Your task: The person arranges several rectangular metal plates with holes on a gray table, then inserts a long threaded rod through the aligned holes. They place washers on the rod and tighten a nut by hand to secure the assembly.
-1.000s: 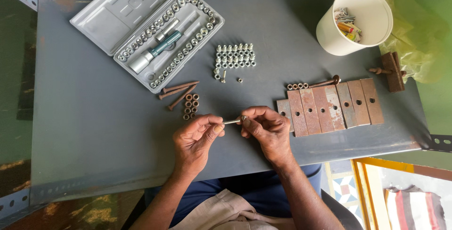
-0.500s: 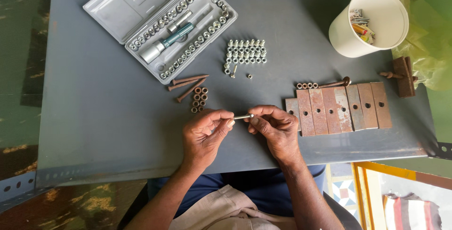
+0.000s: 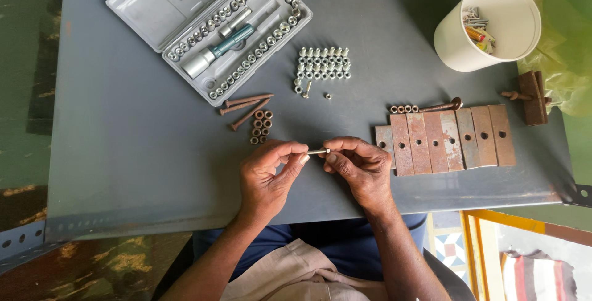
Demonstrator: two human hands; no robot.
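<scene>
So we've got both hands low in the middle of the frame, pinched on the two ends of one small shiny bolt: the left hand pinches the shank end between thumb and forefinger, and the right hand closes its fingertips on the head end, where there looks to be a nut, though it's too small for us to be sure. Compared with half a second and a second back, not much has moved, honestly. The hands sit in the same pose with the bolt level between them just above the grey table, so we'd guess the fingers are only twisting in place, and any turning is too fine to see. Going further up the frame, the row of rusty drilled plates lies just right of the right hand, untouched, with a few rusty nuts and a long rusty bolt along its top edge. Up and left of the hands are the rusty screws and a small cluster of rusty nuts, then the neat block of shiny bolts in the upper middle. Farthest away, the open socket set case sits upper left and the white bucket upper right.
</scene>
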